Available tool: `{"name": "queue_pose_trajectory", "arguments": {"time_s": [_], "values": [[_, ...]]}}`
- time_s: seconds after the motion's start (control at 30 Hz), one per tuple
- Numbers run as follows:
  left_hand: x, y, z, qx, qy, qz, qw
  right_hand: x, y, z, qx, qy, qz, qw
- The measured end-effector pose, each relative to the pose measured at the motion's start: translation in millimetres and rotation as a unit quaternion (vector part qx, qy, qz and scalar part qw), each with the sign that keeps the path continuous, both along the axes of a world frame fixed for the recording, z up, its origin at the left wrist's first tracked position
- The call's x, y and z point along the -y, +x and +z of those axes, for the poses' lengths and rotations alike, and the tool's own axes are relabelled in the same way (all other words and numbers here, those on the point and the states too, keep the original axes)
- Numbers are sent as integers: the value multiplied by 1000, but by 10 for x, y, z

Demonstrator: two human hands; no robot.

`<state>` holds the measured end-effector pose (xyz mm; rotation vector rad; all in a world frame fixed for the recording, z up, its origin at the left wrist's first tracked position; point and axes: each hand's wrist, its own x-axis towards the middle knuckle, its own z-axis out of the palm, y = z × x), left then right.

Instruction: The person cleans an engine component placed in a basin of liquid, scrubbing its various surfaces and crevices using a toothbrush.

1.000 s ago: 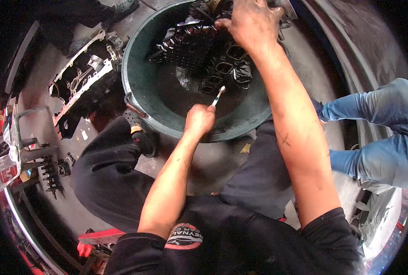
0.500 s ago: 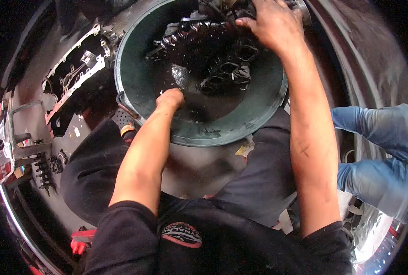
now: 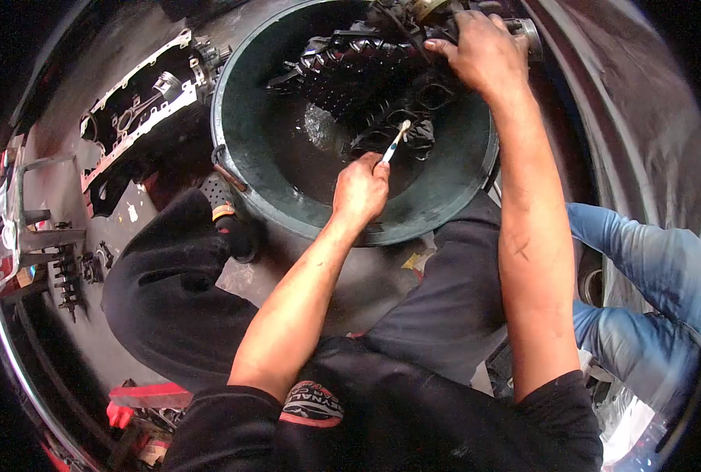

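My left hand (image 3: pixel 361 189) is closed around the handle of a white toothbrush (image 3: pixel 394 146), its bristle end pointing up and away over the basin. Beyond the brush lies a dark engine part with several oval ports (image 3: pixel 435 97), which looks like an intake manifold. At the far right rim, my right hand (image 3: pixel 488 53) grips the upper end of that part, beside a round metal fitting (image 3: pixel 532 38). The fingertips are partly hidden behind it. The part rests tilted inside a large dark green basin (image 3: pixel 248 130) with dark liquid in the bottom.
An engine block (image 3: pixel 142 118) with a piston showing lies left of the basin. Farther left on the floor is a crankshaft-like shaft (image 3: pixel 65 279). A red tool (image 3: pixel 152 396) sits at lower left. Another person's jeans-clad legs (image 3: pixel 641 252) are close on the right.
My left hand has come up from low in the basin and moved right, and the toothbrush now shows in it. My right hand keeps its hold on the part.
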<state>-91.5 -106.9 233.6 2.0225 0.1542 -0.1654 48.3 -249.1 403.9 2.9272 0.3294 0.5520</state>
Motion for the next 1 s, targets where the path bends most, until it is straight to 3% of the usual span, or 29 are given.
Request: {"name": "queue_pose_trajectory", "arguments": {"time_s": [0.07, 0.17, 0.23, 0.3, 0.37, 0.4, 0.5, 0.57, 0.63, 0.7, 0.73, 0.83, 0.97, 1.0], "values": [[82, 157, -182, 57, -4, -15, 998, -45, -62, 22, -8, 15, 2, 1000], [99, 598, -456, -138, -203, -97, 965, -31, -22, -75, 36, 3, 17, 999], [-15, 795, -181, -362, -409, -50, 836, -44, 5, -65, 22, -4, 10, 1000], [-99, 789, -267, -365, -419, -63, 829, -79, -72, -39, 6, 6, 8, 1000], [-105, 771, -353, -193, -231, -116, 946, -162, -138, 90, 8, 31, 13, 999], [-88, 731, -392, -103, -135, -141, 975, -123, -98, 75, -8, 32, 6, 999], [-28, 746, -145, -82, 175, -151, 969, -93, -9, 42, -34, 33, 3, 999], [41, 681, -2, -52, 185, -170, 967, -130, -96, 80, -4, 35, -1, 999], [-63, 667, 397, 3, 204, -285, 937, -213, -184, 162, 6, 50, -3, 999], [-200, 668, 238, 7, 90, -245, 965, -161, -170, 98, -3, 43, -3, 999], [-197, 668, 218, -79, 68, -205, 973, -123, -98, 92, -51, 34, -12, 998], [-190, 697, 138, -22, 145, -215, 966, -206, -164, 144, -24, 31, -19, 999], [-207, 686, -6, -49, 126, -219, 966, -168, -181, 91, 19, 13, 13, 1000], [-204, 613, -105, -38, 170, -200, 964, -168, -162, 76, 23, 16, 7, 1000]]}}
